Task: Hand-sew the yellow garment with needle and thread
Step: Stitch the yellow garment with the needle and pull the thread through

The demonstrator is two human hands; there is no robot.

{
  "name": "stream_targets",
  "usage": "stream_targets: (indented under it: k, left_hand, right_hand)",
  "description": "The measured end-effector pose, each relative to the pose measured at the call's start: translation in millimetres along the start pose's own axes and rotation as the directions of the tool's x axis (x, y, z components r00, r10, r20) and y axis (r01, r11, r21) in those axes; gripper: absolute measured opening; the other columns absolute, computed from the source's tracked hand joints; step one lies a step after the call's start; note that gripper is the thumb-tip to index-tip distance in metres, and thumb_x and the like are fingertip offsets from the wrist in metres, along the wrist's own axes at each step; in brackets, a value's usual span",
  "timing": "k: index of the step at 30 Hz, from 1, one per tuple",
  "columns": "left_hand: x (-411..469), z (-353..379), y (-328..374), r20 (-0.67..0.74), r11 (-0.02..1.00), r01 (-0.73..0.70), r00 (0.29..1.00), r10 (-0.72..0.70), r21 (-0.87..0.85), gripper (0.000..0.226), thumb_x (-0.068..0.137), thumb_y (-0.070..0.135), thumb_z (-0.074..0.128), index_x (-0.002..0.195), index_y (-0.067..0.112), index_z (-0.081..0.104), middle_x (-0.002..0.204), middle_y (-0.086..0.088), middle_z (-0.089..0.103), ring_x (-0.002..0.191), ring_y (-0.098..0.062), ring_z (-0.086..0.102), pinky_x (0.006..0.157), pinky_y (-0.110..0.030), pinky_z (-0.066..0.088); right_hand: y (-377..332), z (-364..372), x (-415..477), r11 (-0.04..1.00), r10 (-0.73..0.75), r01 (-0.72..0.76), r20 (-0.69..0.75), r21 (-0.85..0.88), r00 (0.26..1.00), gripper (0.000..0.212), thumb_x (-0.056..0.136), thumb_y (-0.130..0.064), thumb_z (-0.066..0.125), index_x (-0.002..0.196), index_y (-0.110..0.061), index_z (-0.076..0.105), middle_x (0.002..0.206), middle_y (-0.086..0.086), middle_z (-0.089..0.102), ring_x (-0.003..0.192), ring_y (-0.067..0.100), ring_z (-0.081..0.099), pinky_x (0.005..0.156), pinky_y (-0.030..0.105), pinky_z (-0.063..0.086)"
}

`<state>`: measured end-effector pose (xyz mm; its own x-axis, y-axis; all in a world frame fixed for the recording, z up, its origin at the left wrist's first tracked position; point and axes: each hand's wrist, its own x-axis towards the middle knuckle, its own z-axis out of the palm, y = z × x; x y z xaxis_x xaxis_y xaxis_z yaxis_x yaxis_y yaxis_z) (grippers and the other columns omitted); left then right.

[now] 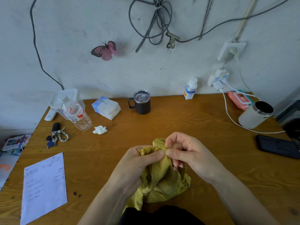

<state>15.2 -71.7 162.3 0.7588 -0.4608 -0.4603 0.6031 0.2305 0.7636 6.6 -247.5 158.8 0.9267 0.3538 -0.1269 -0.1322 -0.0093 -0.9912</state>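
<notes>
Desk point(194, 120): left hand point(139, 161) grips garment point(162, 181); right hand point(186, 153) pinches its fold, needle unseen. Best: keep fold taut, stitches small.

No text legible, paper sheet point(43, 187) blurred, bottle label point(76, 113) blurred

A wooden bench point(178, 120) stands against a scuffed pale wall point(81, 70) that carries looped grey cables point(155, 18), a pink butterfly point(105, 50) and a socket point(231, 50).
</notes>
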Motion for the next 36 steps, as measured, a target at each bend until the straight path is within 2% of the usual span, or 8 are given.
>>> stream_targets:
  k: [7,12,15,17,22,25,28,36]
  left_hand:
    - [-0.5,-0.9,-0.1,-0.024,1.0,-0.026,0.999,0.026,-0.008,0.022,0.074,0.011,0.07,0.088,-0.006,0.073,0.088,-0.026,0.072,0.079,-0.032,0.071,0.07,-0.034,0.059]
    - [-0.3,-2.3,2.5,-0.064,1.0,-0.03,0.998,0.029,-0.001,0.021,0.071,0.015,0.072,0.083,-0.001,0.075,0.085,-0.021,0.073,0.077,-0.029,0.072,0.067,-0.032,0.058]
    - [-0.8,-1.2,2.5,-0.075,0.999,-0.047,0.996,0.048,0.014,0.017,0.069,0.015,0.073,0.079,0.002,0.077,0.082,-0.019,0.074,0.074,-0.027,0.073,0.064,-0.03,0.058]
    - [-0.1,-0.3,0.6,-0.089,0.997,-0.06,0.994,0.064,0.046,0.016,0.071,0.015,0.072,0.079,0.003,0.077,0.082,-0.019,0.075,0.074,-0.027,0.073,0.064,-0.029,0.058]
    - [1.0,1.3,-2.8,-0.1,0.993,-0.068,0.992,0.078,0.102,0.016,0.071,0.018,0.072,0.079,0.006,0.078,0.084,-0.019,0.075,0.078,-0.028,0.074,0.066,-0.029,0.058]
    - [2.4,2.7,-3.6,-0.107,0.987,-0.069,0.99,0.086,0.148,0.018,0.069,0.022,0.073,0.075,0.007,0.078,0.082,-0.017,0.075,0.077,-0.026,0.073,0.066,-0.028,0.057]
    - [3.8,3.6,-5.5,-0.121,0.982,-0.096,0.986,0.116,0.163,0.016,0.069,0.023,0.072,0.07,0.009,0.077,0.076,-0.015,0.075,0.072,-0.025,0.073,0.065,-0.028,0.056]
    - [6.3,1.2,-8.7,-0.169,0.981,-0.113,0.976,0.139,0.155,0.03,0.067,0.024,0.073,0.074,-0.005,0.071,0.073,-0.019,0.071,0.067,-0.028,0.069,0.063,-0.033,0.059]
  right_hand:
    - [6.1,-1.3,2.6,0.998,-0.046,0.043,-0.059,-0.055,0.997,0.02,0.074,-0.032,0.066,0.089,-0.019,0.062,0.062,-0.004,0.06,0.054,0.008,0.054,0.053,0.02,0.049]
    - [7.7,-2.7,2.1,0.99,-0.091,0.079,-0.099,-0.116,0.991,0.009,0.083,-0.021,0.064,0.082,-0.029,0.068,0.073,-0.006,0.065,0.06,0.011,0.06,0.06,0.023,0.052]
    - [7.6,0.9,1.7,0.975,-0.141,0.101,-0.2,-0.199,0.97,0.006,0.079,-0.033,0.066,0.083,-0.029,0.067,0.076,-0.009,0.064,0.062,0.009,0.058,0.059,0.021,0.049]
    - [6.2,4.1,1.4,0.909,-0.288,0.18,-0.254,-0.377,0.923,0.006,0.079,-0.037,0.068,0.083,-0.032,0.067,0.083,-0.012,0.062,0.066,0.009,0.055,0.06,0.018,0.045]
    - [1.0,12.3,2.7,0.663,-0.505,0.28,-0.138,-0.695,0.852,0.011,0.082,-0.028,0.067,0.083,-0.018,0.07,0.089,-0.004,0.059,0.076,0.009,0.056,0.063,0.024,0.049]
    - [3.7,18.6,4.2,0.58,-0.603,0.325,-0.124,-0.747,0.788,0.014,0.085,-0.02,0.063,0.078,-0.008,0.067,0.087,0.0,0.06,0.079,0.007,0.057,0.064,0.027,0.051]
    - [8.8,24.5,6.7,0.578,-0.685,0.379,-0.177,-0.723,0.707,0.02,0.087,-0.019,0.058,0.078,-0.004,0.068,0.086,0.003,0.062,0.08,0.012,0.06,0.067,0.028,0.052]
    - [22.7,25.8,13.3,0.474,-0.694,0.278,-0.16,-0.835,0.702,0.019,0.09,-0.016,0.051,0.08,-0.006,0.064,0.083,0.002,0.062,0.078,0.012,0.057,0.064,0.028,0.049]
